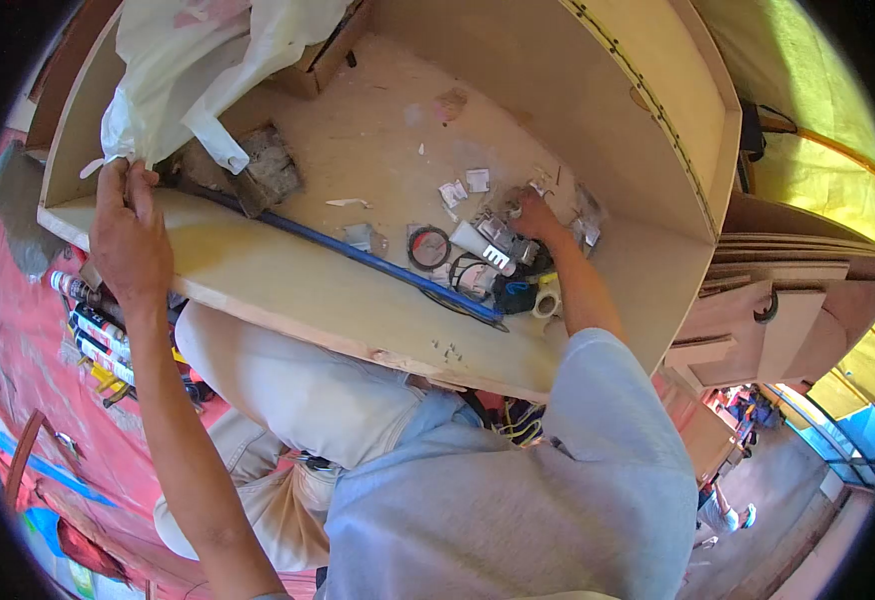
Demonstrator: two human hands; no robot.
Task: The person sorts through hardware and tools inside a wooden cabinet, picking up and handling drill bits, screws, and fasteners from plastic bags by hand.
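Note:
My left hand (132,230) is closed on the lower corner of a white plastic bag (183,90), at the near left edge of a large wooden box (258,285). Deeper in the box, my right hand (536,216) reaches into a cluster of small items, its fingers bent together. Whatever they pinch is too small or hidden to name. Close by lie small white packets (478,180), a white tube with dark markings (480,245), a roll of black tape (429,247) and a pale tape roll (547,303).
A long blue rod (358,255) lies along the box's near wall. A dusty block (268,170) rests beside the bag. Outside, several tubes and cans (98,330) lie on red sheeting at left. Stacked boards (778,290) stand at right, and another person (720,510) is farther off.

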